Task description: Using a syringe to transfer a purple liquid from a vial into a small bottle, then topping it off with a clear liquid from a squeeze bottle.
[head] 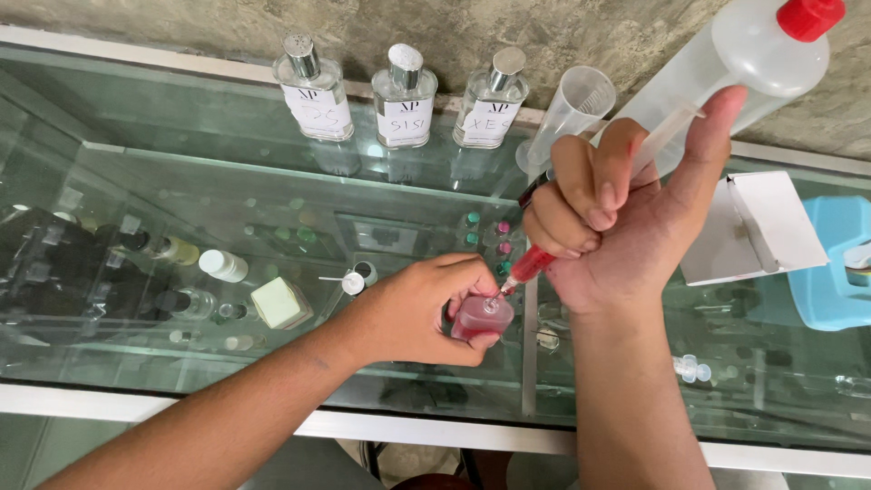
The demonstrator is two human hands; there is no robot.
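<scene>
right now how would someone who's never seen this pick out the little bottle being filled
On the glass counter, look near its front edge, well below the three clear labelled bottles at the wall. The left hand grips a small bottle under the syringe tip. It alone holds pink liquid.

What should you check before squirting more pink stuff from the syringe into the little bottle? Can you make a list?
1. Left hand holds the small bottle upright: ok.
2. Syringe tip sits in the bottle's neck: ok.
3. Right hand has a grip on the syringe, thumb up by the plunger: ok.
4. Pink liquid left in the syringe: ok.
5. Room left in the bottle: cannot tell.
</scene>
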